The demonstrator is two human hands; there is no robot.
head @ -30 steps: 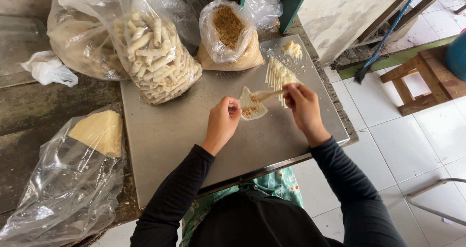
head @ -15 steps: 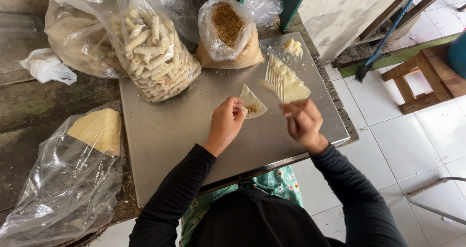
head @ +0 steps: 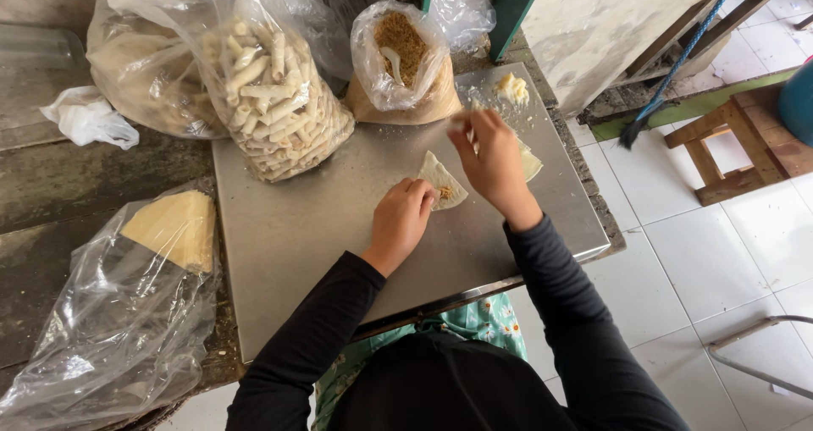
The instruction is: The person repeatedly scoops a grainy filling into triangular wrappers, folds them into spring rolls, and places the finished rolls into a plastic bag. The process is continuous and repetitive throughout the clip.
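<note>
My left hand (head: 405, 218) rests on a metal table (head: 296, 228), its fingers pinching the near corner of a thin pale wrapper (head: 439, 179) with brown filling on it. My right hand (head: 489, 156) is lifted beyond the wrapper, fingers together and reaching toward a smear of white paste (head: 511, 88) at the table's far right. It hides most of a small stack of wrappers (head: 530, 162). I cannot see anything between its fingers.
A plastic bag of finished pale rolls (head: 275, 96) stands at the table's far left. A bag of brown filling (head: 402, 54) with a white spoon in it stands beside it. A bag with yellow wrapper sheets (head: 174, 228) lies left. A wooden stool (head: 737, 139) stands right on the tiled floor.
My right hand has left the wrapper and moved away from me toward the white paste. My left hand stays on the wrapper, which has shifted slightly.
</note>
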